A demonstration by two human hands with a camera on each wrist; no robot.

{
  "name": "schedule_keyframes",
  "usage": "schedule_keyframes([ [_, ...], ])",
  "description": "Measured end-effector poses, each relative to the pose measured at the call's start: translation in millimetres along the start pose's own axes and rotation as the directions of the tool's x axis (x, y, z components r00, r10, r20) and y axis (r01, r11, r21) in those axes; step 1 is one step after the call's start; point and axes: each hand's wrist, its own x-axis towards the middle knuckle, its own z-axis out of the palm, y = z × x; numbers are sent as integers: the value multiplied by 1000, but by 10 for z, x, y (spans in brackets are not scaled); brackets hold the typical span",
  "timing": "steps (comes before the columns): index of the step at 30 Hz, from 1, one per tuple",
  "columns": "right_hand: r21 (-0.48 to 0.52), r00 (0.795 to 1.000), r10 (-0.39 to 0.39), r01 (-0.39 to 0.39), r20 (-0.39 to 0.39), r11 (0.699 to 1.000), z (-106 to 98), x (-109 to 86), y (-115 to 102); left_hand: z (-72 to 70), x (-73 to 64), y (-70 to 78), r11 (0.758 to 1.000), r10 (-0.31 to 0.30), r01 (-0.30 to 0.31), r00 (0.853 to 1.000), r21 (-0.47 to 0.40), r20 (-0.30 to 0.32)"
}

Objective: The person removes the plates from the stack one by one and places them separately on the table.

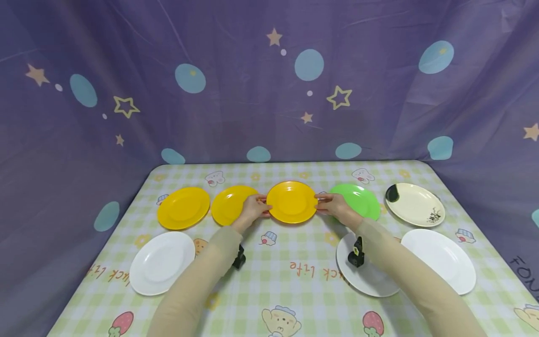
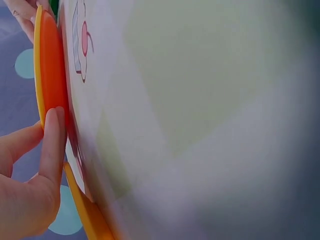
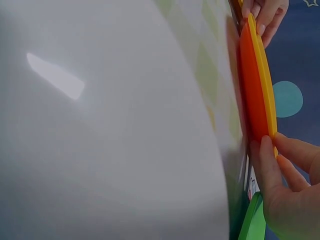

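Between both hands is a yellow-orange plate [image 1: 292, 202] at the back middle of the table. My left hand [image 1: 254, 209] pinches its left rim, thumb on top and fingers beneath. On the opposite rim, my right hand [image 1: 337, 208] pinches it the same way. Both wrist views show the plate's orange underside [image 2: 52, 65] close above the cloth, fingertips under it; whether it touches the cloth I cannot tell. Partly behind the left hand lies another yellow plate [image 1: 227, 206]. A green plate [image 1: 358, 201] lies partly hidden by the right hand.
At far left are a yellow plate [image 1: 184, 208] and a white plate [image 1: 163, 263]. To the right lie a cream patterned plate [image 1: 414, 204] and two white plates [image 1: 440, 262], one under the right forearm. A checked cloth [image 1: 294, 290] covers the table; a purple curtain [image 1: 236, 121] hangs behind.
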Motion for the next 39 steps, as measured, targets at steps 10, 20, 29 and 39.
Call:
schedule_keyframes([
  [10,-13,1000,-8,8,19,1000,-9,-16,-4,-16,-8,17,999,-41,41,999,1,0],
  [20,1,1000,8,-8,-2,1000,-3,-9,-11,-71,-58,-5,994,-76,77,997,-81,13],
  [29,-57,999,-27,26,-18,998,23,14,19,-110,-36,-52,980,-98,100,995,-170,24],
  [39,-35,999,-33,33,-12,999,34,15,27,-166,-85,-54,964,-87,94,995,-248,39],
])
